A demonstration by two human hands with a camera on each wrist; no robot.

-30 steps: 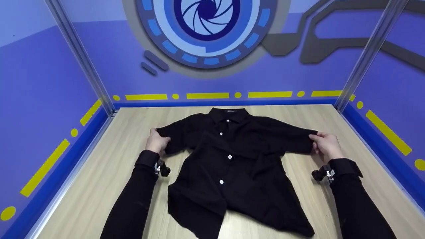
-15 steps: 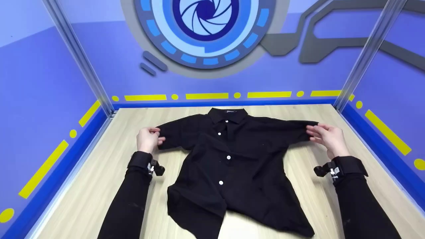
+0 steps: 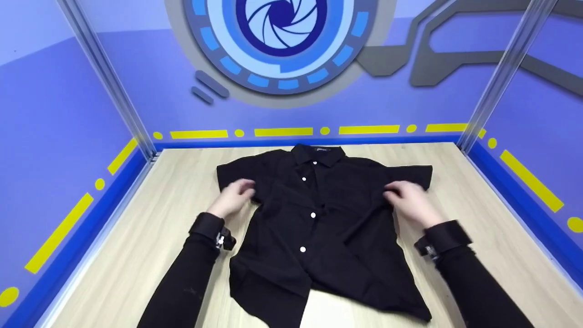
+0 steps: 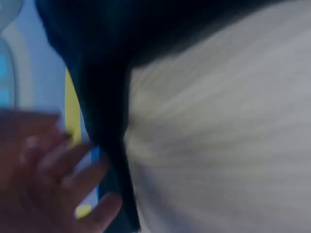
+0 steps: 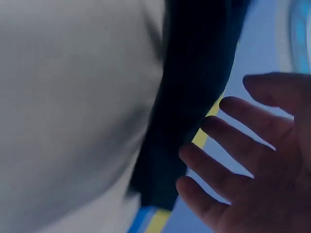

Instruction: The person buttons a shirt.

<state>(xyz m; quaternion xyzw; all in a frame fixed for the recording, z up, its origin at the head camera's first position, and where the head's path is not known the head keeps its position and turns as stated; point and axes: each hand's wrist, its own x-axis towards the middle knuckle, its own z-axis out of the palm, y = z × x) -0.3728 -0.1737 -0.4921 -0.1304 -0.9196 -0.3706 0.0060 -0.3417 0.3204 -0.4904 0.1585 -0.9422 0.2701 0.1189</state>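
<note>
A black short-sleeved shirt (image 3: 282, 218) with white buttons lies front up on the wooden table, its collar (image 3: 321, 157) at the far side. Its lower left front is turned askew, and the hem slants. My left hand (image 3: 234, 198) is over the inner part of the left sleeve, near the armpit. On the other side my right hand (image 3: 414, 202) is by the right armpit, below the right sleeve (image 3: 416, 174). In the right wrist view the fingers (image 5: 233, 141) are spread and hold nothing. Loosely bent fingers (image 4: 87, 179) show blurred in the left wrist view, with no cloth gripped.
The light wooden table (image 3: 155, 241) is bounded by a blue back wall (image 3: 255, 114) and two side walls with yellow markings. Metal posts (image 3: 107, 82) stand in the back corners. Each wrist wears a black strap with a small camera.
Both hands have let go of the sleeve ends and moved inward toward the shirt's body. The sleeves now lie free on the table, and the collar has shifted slightly right and back.
</note>
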